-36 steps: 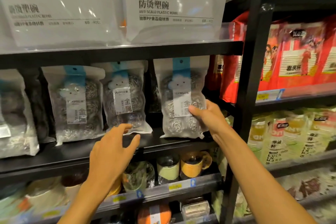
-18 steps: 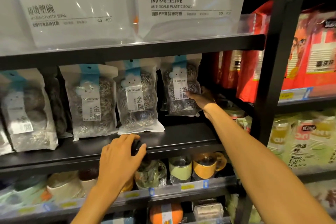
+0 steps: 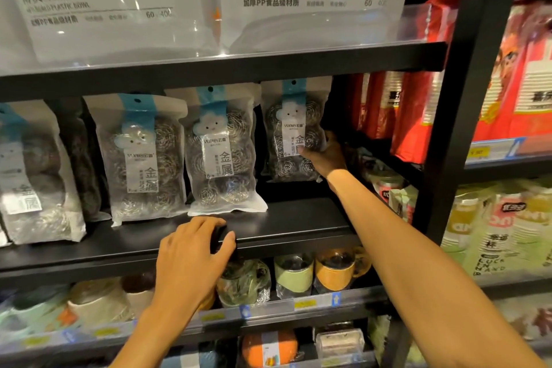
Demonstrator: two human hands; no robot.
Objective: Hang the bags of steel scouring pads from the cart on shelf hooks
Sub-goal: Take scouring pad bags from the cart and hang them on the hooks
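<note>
Several clear bags of steel scouring pads with blue header strips hang in a row under a black shelf. My right hand [image 3: 324,155] reaches deep into the bay and grips the lower right edge of the rightmost bag [image 3: 291,131], which sits further back than its neighbours. The middle bag [image 3: 222,152] and the one to its left [image 3: 140,158] hang in front. A fourth bag [image 3: 30,176] is at the far left. My left hand [image 3: 194,257] rests on the front lip of the black shelf [image 3: 298,227], fingers curled over the edge. The hooks and the cart are out of sight.
Big white bags of plastic bowls [image 3: 298,0] fill the shelf above. Cups and mugs [image 3: 337,269] stand on the shelf below. A black upright post [image 3: 457,116] separates this bay from red packs [image 3: 513,75] and paper cup packs [image 3: 493,224] to the right.
My right hand pushed the rightmost bag back into the shelf bay and up. My left hand dropped from mid-air onto the shelf's front lip and stays there.
</note>
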